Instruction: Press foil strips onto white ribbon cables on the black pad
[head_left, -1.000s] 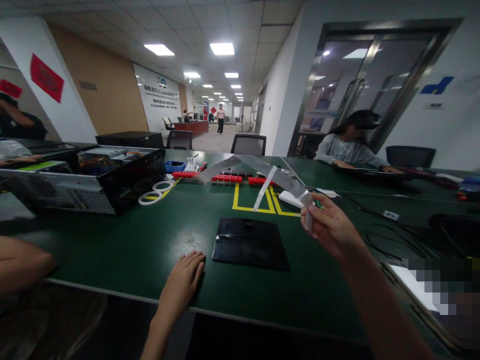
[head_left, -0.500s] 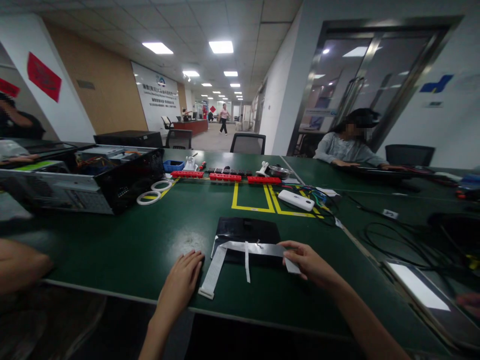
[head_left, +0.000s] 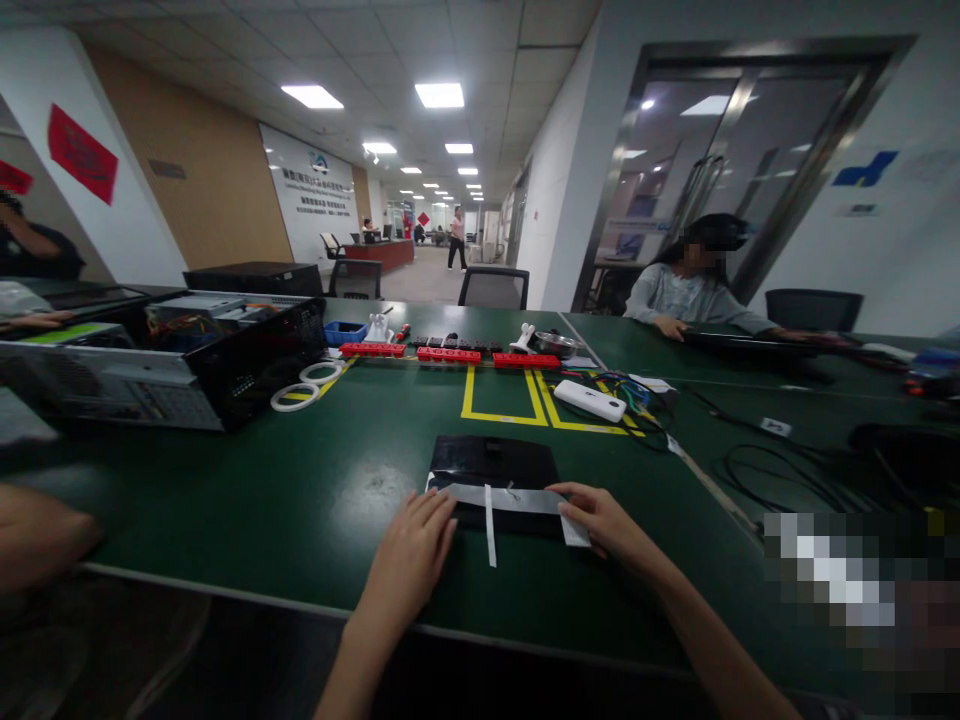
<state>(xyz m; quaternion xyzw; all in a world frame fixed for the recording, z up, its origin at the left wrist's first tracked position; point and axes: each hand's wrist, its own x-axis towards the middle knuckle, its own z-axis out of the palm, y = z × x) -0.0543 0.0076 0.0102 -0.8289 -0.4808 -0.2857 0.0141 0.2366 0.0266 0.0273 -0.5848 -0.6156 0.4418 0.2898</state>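
Note:
A grey flat ribbon cable [head_left: 529, 497], folded at its ends, stretches across a black flat piece of equipment [head_left: 491, 458] on the table. A white strip [head_left: 490, 530] hangs down from the cable's middle. My left hand [head_left: 418, 540] is closed over the cable's left fold, with its fingers together; the thumb and the cable's left tail with its connector are hidden under it. Between thumb and fingers, my right hand [head_left: 604, 520] pinches the right end, and a short light end hangs below the fingers.
An opened computer case [head_left: 142, 370] stands at left, beside two white rings [head_left: 295, 397]. Red power strips [head_left: 450, 354] line the back. A white device [head_left: 590, 401] and tangled wires [head_left: 641, 400] lie back right. Another person [head_left: 694, 280] sits across the table; a forearm [head_left: 45, 540] shows at left.
My left hand has moved right and forward from the bare table onto the cable's left end, covering its connector tail. My right hand keeps its pinch on the right end.

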